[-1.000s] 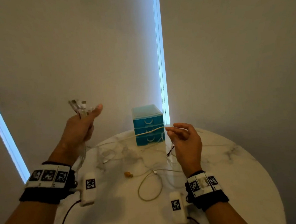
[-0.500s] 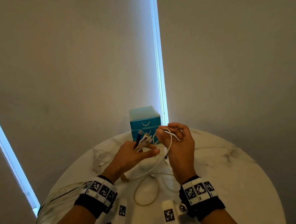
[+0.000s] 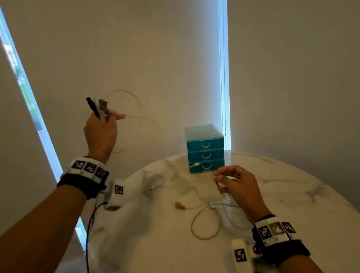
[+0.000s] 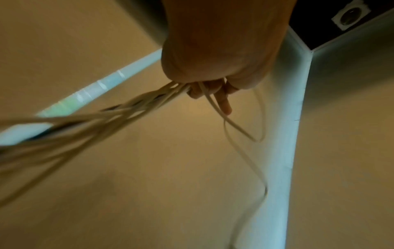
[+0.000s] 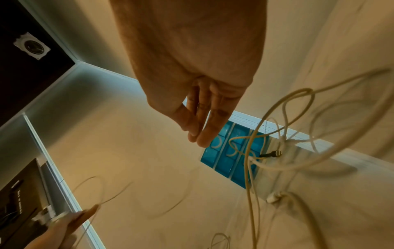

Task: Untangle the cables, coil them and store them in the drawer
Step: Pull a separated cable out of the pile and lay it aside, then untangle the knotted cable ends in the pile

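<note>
Above table, left hand (image 3: pixel 100 132) grips cables (image 4: pixel 136 107), seemingly tangled.

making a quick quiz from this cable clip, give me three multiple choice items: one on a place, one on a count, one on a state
1. Where does the drawer unit stand?
A. at the table's far edge
B. on the floor
C. in the person's lap

2. How many drawers does it have?
A. one
B. three
C. five

3. What is the left hand doing?
A. resting flat on the table
B. holding a bunch of cable ends raised in the air
C. pulling a drawer open

Answers: 1 A, it sits on the marble top by the wall; 2 B, three handled fronts are stacked; 3 B, plugs stick up from its grip.
</note>
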